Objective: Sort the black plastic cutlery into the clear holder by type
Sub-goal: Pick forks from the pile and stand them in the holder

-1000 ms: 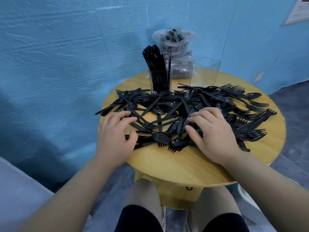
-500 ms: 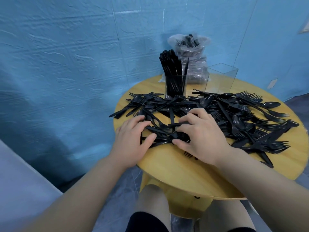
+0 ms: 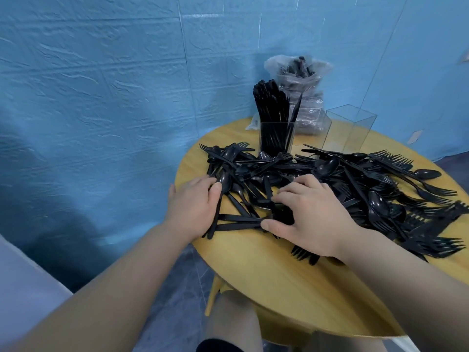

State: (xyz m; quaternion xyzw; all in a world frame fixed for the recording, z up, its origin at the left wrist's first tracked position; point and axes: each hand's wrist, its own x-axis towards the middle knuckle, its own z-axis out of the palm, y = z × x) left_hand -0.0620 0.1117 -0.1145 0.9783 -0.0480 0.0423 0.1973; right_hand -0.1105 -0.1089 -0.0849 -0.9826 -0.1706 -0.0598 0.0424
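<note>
Black plastic cutlery [image 3: 330, 179]: loose heap on round wooden surface [image 3: 279, 288].
My left hand [image 3: 195, 207] lies flat, fingers straight, on handles; my right hand [image 3: 312, 217] curls over pieces. Clear holder [image 3: 278, 135] behind, left compartment filled.

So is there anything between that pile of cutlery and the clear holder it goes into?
Nothing visible stands in the way. The holder stands right behind the pile, its open tops clear above. One compartment is already packed with black pieces; the compartment to the right looks empty. Both the left hand and right hand rest on the pile itself.
</note>
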